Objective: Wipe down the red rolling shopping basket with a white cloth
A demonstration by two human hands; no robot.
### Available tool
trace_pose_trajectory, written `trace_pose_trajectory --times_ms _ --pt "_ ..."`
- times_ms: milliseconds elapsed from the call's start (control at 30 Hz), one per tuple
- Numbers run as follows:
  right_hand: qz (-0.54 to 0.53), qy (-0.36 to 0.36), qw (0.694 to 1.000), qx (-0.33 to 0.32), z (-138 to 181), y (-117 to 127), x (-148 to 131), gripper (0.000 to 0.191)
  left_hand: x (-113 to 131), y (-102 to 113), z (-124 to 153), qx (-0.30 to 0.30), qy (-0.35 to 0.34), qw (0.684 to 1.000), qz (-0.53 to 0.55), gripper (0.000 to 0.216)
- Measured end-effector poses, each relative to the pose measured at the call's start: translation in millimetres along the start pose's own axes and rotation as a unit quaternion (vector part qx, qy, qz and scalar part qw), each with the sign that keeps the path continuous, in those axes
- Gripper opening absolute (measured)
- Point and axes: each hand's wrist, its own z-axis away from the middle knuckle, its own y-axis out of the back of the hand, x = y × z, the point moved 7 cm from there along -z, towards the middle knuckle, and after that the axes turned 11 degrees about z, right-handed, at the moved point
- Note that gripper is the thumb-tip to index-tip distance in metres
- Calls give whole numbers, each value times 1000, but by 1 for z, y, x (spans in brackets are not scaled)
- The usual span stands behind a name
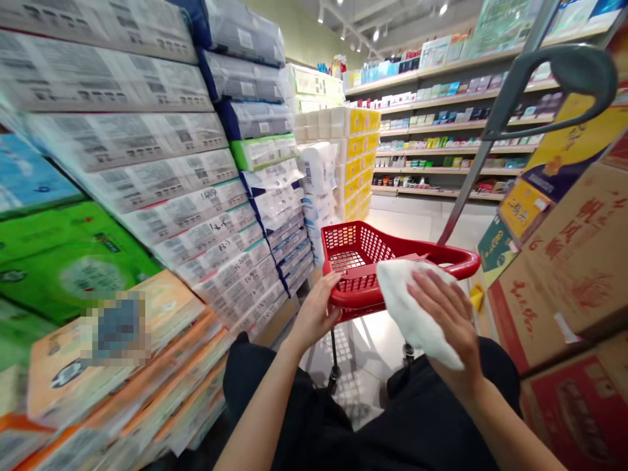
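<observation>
A red plastic shopping cart (356, 301) with perforated basket walls stands just in front of my knees. My left hand (316, 311) grips the near left corner of its rim, fingers over the top edge and thumb below. On the right part of that rim lies a white cloth (398, 297), its lower end hanging down toward my leg. My right hand (454, 330) holds the cloth from above, fingers long and close together against it. The cloth hides part of the rim beneath. A grey pole with a looped handle (510, 91) rises from the cart's right side.
Tall stacks of wrapped tissue packs (171, 150) line the left. Orange packs (161, 340) lie low beside my left leg. Cardboard boxes (574, 242) are piled close on the right. Stocked shelves (441, 118) stand behind, and cart wheels (334, 378) rest between my legs.
</observation>
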Motion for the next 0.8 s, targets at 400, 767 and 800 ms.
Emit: trace_pose_trajectory --times_ms 400,767,800 --pt "40 21 996 -75 21 -74 -60 53 3 -28 20 159 -16 983 -86 51" --pt "35 103 992 -66 30 -65 -32 50 -1 -32 35 207 -61 957 -194 60" --pt "42 95 993 -59 31 -60 -17 50 -2 -30 34 205 -65 957 -194 60"
